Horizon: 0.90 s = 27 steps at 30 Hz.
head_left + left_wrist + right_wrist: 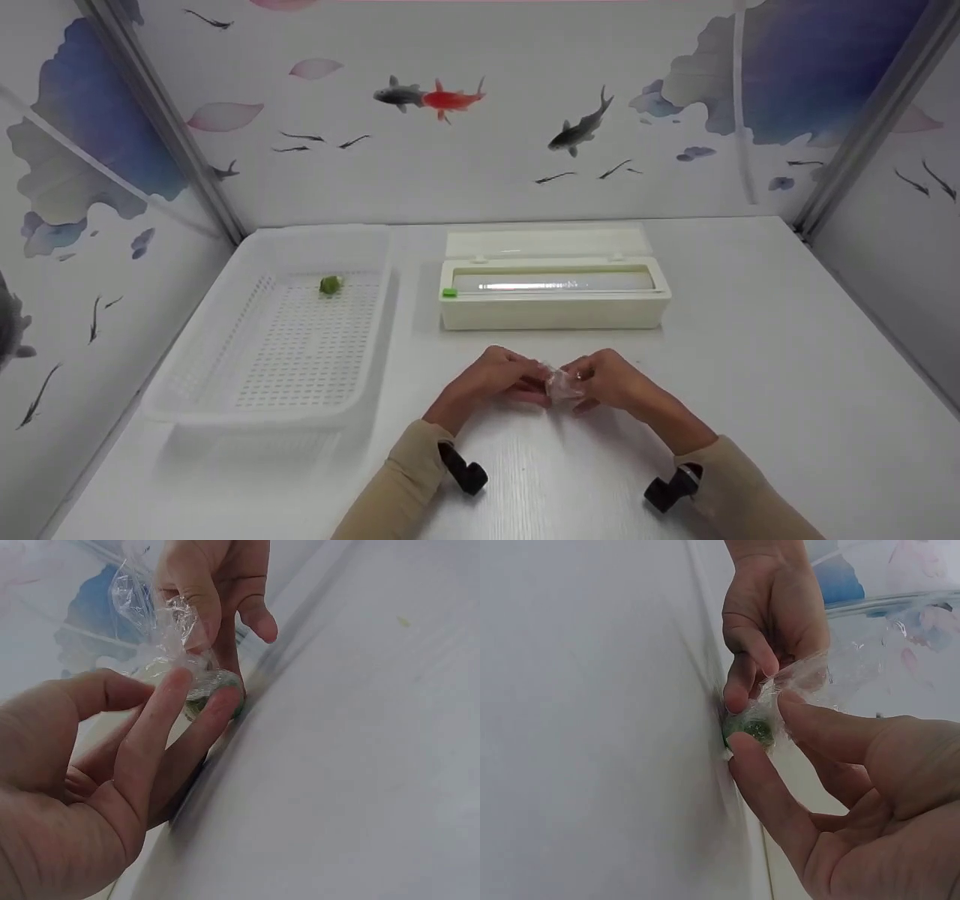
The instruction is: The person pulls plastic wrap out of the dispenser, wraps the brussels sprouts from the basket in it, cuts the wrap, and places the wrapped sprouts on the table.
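Note:
A small green item (755,732), its kind unclear, sits wrapped in clear cling film (561,384) low over the table in front of the cling film dispenser (555,313). My left hand (496,377) holds the wrapped bundle from the left, fingertips against its film-covered side. From the other side, my right hand (616,381) pinches the film between thumb and fingers. Loose film (133,596) sticks up above the bundle in the left wrist view. The fingers hide part of the green item, and in the head view its colour barely shows.
A white perforated basket (379,330) stands at the left, with one small green piece (330,285) inside near its back. The dispenser's lid (547,240) is raised behind a film roll (551,282); a green slider (449,292) sits at its left. Printed panels (495,180) enclose the table.

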Tool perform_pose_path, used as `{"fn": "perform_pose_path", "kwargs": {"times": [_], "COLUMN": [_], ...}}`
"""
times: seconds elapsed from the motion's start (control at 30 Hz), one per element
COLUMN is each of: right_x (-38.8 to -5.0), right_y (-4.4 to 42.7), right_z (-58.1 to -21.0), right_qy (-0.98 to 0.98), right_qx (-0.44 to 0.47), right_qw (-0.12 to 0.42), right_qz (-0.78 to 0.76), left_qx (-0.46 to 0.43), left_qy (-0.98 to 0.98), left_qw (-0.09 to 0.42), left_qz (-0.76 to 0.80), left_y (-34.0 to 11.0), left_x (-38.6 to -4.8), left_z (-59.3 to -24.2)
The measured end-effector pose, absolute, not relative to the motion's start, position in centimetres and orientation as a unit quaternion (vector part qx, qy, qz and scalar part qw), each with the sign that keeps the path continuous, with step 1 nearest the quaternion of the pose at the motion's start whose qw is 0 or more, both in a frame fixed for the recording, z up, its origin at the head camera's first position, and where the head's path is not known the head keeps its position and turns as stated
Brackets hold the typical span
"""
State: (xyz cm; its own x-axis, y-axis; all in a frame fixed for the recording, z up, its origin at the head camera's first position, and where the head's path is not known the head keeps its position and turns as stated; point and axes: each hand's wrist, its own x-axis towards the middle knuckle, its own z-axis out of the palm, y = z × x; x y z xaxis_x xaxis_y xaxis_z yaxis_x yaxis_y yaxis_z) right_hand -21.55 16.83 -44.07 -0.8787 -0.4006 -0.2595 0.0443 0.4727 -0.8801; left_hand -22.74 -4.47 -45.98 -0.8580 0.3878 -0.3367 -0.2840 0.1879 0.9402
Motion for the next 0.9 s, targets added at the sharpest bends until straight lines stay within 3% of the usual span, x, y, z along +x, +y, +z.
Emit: {"fn": "perform_pose_path", "kwargs": {"times": [0.1,0.43,0.6,0.9], "right_x": [-21.5,-21.7,-21.8,-21.2], "right_y": [17.0,18.1,18.3,17.9], "right_z": [-44.1,-43.6,-43.4,-42.7], "right_qy": [0.828,0.780,0.782,0.820], "right_qx": [-0.123,-0.139,-0.124,-0.191], "right_qw": [0.220,0.292,0.301,0.279], "right_qz": [-0.501,-0.535,-0.532,-0.463], "left_qx": [0.041,0.034,0.008,0.019], "left_qy": [0.707,0.717,0.729,0.770], "left_qw": [0.276,0.235,0.221,0.182], "left_qz": [0.649,0.655,0.647,0.612], "left_y": [-4.5,-3.7,-3.4,-3.6], "left_x": [-22.7,-22.4,-22.2,-22.3], "left_z": [-46.0,-46.4,-46.2,-46.3]}}
